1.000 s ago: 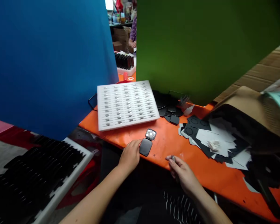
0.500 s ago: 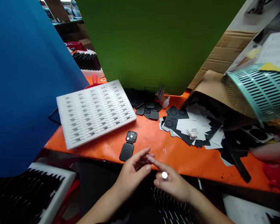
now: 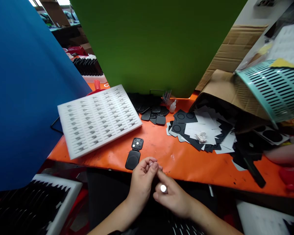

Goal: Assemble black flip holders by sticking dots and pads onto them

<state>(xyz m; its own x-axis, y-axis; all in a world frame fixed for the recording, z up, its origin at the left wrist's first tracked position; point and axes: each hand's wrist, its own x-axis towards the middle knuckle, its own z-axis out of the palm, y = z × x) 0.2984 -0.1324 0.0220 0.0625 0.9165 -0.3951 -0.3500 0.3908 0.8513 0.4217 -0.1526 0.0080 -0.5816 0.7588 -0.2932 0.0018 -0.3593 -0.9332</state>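
Note:
Just past the orange table's front edge, my left hand (image 3: 144,178) is closed, its thumb pressed against its curled fingers. Its fingertips meet the index fingertip of my right hand (image 3: 176,197); anything pinched between them is too small to make out. Curled fingers of my right hand grip a small object with a bright, round, silver-white end (image 3: 163,189); the rest of it is hidden. Left of the hands, a black two-panel hinged piece (image 3: 132,160) lies unfolded on the table, untouched. Its far panel has small round spots, some white.
A white foam tray (image 3: 100,120) with rows of slots leans at left. Black square pieces (image 3: 150,114) and a small white bottle (image 3: 172,106) lie behind. Black and white sheets (image 3: 203,130), a carton (image 3: 218,85) and a teal basket (image 3: 276,94) crowd the right, near another person's arm (image 3: 284,153).
My hands have come together: the left has closed its fingers around the right index fingertip, and the right has moved left. The hinged piece stays put.

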